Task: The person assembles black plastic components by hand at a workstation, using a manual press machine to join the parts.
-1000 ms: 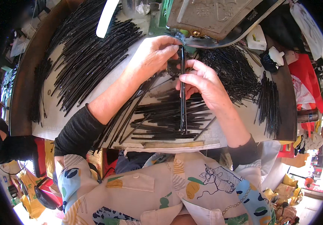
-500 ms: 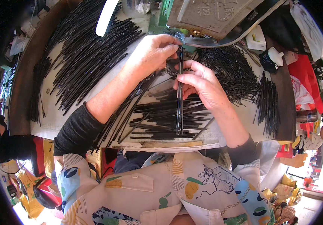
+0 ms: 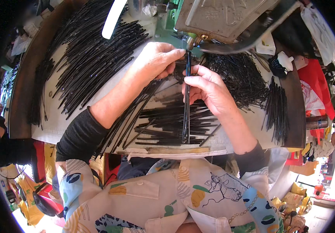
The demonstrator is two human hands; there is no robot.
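Observation:
My right hand [image 3: 210, 87] pinches a long, glossy black strip [image 3: 186, 116] between thumb and fingers. It looks like a narrow bundle or a folded piece; I cannot tell which. The strip runs away from me, its far end under the green machine's small metal tip [image 3: 190, 43]. My left hand [image 3: 156, 60] is closed, its fingers curled and the thumb tip beside the strip's far end. Whether something small sits in that pinch is hidden. Beneath the strip's near half lies a loose pile of short black strips [image 3: 156, 118].
The machine's grey metal housing [image 3: 214, 19] and curved lever [image 3: 249, 44] overhang the far side. Long black rods [image 3: 93, 58] cover the table's left; a tangled black heap [image 3: 237, 73] and another bundle [image 3: 277, 112] lie right. Raised brown edges [image 3: 21, 85] border the table.
My left hand has drawn slightly back toward me from the machine tip. The strip has shifted a little nearer me. The curved lever has moved and looks blurred.

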